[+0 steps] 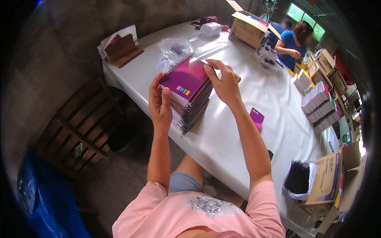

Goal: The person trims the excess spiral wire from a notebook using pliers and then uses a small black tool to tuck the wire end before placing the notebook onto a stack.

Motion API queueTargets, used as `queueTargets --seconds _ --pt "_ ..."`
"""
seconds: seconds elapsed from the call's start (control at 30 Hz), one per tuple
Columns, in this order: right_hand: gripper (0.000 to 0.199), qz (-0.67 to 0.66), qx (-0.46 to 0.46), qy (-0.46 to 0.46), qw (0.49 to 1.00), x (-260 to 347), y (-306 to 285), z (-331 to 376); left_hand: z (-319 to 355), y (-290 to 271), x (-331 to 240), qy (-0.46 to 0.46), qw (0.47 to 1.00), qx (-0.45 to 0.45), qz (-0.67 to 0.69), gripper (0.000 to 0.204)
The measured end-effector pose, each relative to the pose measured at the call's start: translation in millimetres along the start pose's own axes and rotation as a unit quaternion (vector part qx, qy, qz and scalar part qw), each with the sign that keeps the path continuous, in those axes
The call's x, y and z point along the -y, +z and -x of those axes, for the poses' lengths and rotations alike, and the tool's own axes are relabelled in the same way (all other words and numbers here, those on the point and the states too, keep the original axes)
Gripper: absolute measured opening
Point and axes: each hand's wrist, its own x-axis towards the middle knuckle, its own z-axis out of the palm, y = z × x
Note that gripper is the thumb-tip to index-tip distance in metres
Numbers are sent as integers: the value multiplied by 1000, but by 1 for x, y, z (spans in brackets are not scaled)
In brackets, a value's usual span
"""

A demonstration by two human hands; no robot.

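Head view: purple spiral notebooks point(187, 85), stacked.

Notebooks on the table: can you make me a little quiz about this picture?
1. True or false: both hands grip the stack of notebooks.
2. What colour is the top notebook's cover? A green, B purple, C white.
3. Fill in: the single small purple notebook lies on the white ____.

Key: 1 true, the left hand holds one side of the stack and the right hand the other. 2 B. 3 table.
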Motion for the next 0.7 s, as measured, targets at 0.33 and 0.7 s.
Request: queueTargets --seconds 0.33,0.7 --pt "90 276 -6 489 827 -212 -115 173 16 -16 -57 240 938 -240 -70 40" --pt "27 74 -93 370 922 -143 -137 175 96 104 -51 215 945 239 -59 33"
